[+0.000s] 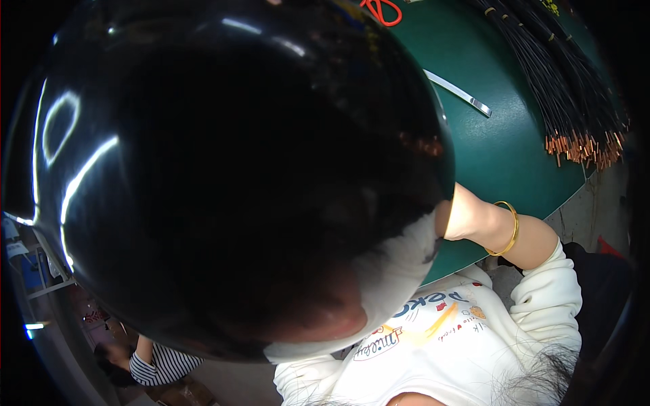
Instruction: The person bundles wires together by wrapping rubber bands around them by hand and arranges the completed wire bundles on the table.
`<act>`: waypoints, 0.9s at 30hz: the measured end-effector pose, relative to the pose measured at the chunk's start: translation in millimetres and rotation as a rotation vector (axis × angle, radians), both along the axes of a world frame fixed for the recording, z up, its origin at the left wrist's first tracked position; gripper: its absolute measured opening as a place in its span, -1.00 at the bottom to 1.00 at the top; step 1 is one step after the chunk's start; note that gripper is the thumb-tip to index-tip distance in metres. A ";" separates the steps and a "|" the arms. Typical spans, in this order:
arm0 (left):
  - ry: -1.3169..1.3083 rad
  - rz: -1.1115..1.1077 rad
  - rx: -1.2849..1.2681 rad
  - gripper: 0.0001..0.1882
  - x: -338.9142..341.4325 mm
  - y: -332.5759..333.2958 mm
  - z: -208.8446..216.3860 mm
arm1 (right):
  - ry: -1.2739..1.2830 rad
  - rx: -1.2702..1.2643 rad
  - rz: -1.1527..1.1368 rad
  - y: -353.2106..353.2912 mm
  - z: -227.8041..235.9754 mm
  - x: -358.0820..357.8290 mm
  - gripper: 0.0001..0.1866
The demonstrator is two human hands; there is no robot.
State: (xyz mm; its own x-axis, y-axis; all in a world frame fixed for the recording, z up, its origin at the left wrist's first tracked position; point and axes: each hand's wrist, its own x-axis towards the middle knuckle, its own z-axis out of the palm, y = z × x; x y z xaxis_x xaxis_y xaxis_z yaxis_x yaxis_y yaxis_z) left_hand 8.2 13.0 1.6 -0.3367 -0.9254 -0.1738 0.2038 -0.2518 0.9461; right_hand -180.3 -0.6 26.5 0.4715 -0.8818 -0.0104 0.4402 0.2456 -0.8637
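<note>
A large, glossy, black rounded object [223, 176] fills most of the head view, very close to the camera. Bright streaks of light and a dim reflection show on its surface; its exact kind I cannot make out. My right hand [462, 215] reaches in behind its right edge, with a gold bangle on the wrist. Only the base of that hand shows, so whether its fingers grip anything is hidden. My left hand is out of sight; just the white sleeve [305, 380] on that side appears below the black object.
On the green table [494, 155] lie a flat silvery strip [467, 96], red loops like scissor handles [384, 12] and bundles of black wires with copper ends [582, 145]. Another person in a striped sleeve [166, 365] is at lower left.
</note>
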 end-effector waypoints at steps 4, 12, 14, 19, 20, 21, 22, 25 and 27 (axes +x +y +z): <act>-0.116 0.052 -0.038 -0.71 -6.6 1.7 3.0 | 0.195 -0.077 -0.237 5.9 9.5 12.2 -0.72; -0.058 -0.003 0.001 -0.73 -7.4 0.4 0.6 | 0.137 -0.308 -0.216 3.7 -17.7 -0.1 -0.77; 0.067 0.091 -0.004 -0.71 -7.7 5.7 7.0 | 0.115 -0.246 -0.159 1.7 -17.7 4.9 -0.78; -0.050 0.159 -0.054 -0.69 -6.4 3.1 2.5 | 0.068 -0.240 -0.150 1.5 -22.8 9.9 -0.79; -0.071 0.155 -0.071 -0.70 -4.6 2.9 0.9 | 0.079 -0.241 -0.150 1.5 -22.7 10.4 -0.79; -0.091 0.147 -0.087 -0.70 -3.9 2.7 -0.2 | 0.091 -0.244 -0.153 2.2 -22.5 9.5 -0.80; -0.091 0.146 -0.087 -0.70 -2.1 2.3 -0.6 | 0.064 -0.225 -0.171 1.7 -28.1 12.2 -0.81; 0.027 0.120 0.007 -0.77 -2.9 1.9 1.8 | 0.050 -0.226 -0.190 2.0 -29.0 11.4 -0.81; 0.019 0.128 0.011 -0.77 -3.1 2.4 2.7 | 0.064 -0.247 -0.192 2.1 -27.1 10.4 -0.81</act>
State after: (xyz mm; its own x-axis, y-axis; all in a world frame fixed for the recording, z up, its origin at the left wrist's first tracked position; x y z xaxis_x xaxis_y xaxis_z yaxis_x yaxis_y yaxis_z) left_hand 5.2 15.5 4.3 -0.2197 -0.9590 -0.1788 0.2531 -0.2331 0.9389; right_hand -169.9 1.5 -0.6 0.3018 -0.9341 0.1909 0.4012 -0.0573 -0.9142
